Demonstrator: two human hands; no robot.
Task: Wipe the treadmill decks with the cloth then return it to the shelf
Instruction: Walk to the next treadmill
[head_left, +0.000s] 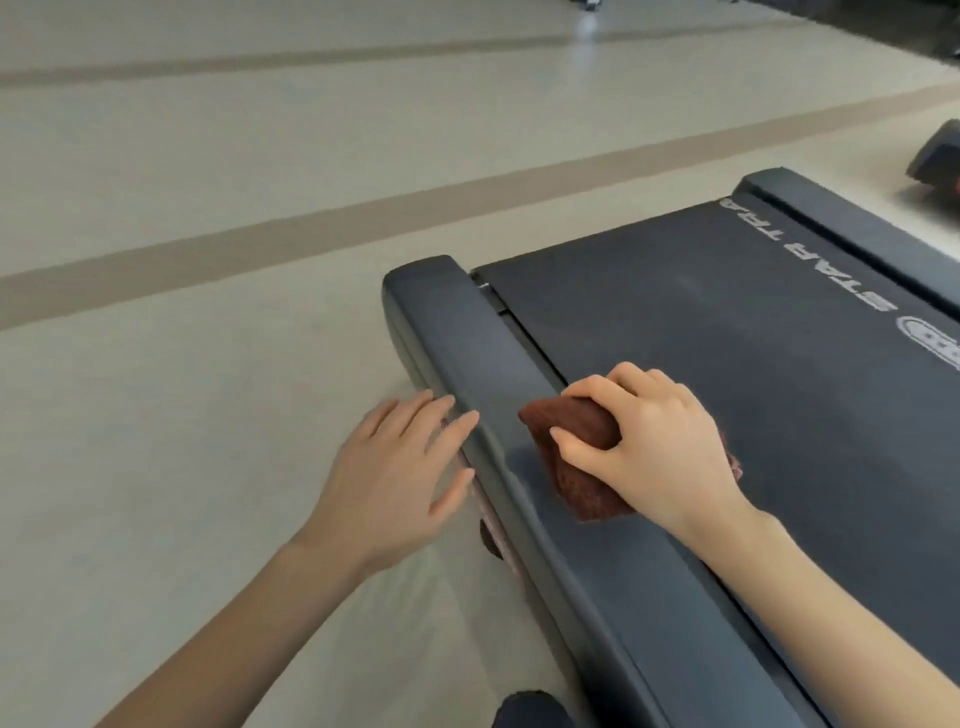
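Pale gym floor (208, 389) crossed by brown stripes. Nearest, left hand (395, 478), fingers straight and slightly spread, tips touching the outer edge of the near side rail (467, 332) of a treadmill (862, 228). Just beyond, right hand (649, 441) curled round a folded reddish-brown cloth (587, 488), pressed down where rail meets belt (727, 322). Farther off, white "STAR TRA" lettering on the belt.

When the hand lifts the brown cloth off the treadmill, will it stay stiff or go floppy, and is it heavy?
Probably floppy: the brown cloth is folded and dents under the curled fingers of the right hand. Likely light, as one hand covers most of it. Its fuzzy surface should grip, not slide, on the side rail.
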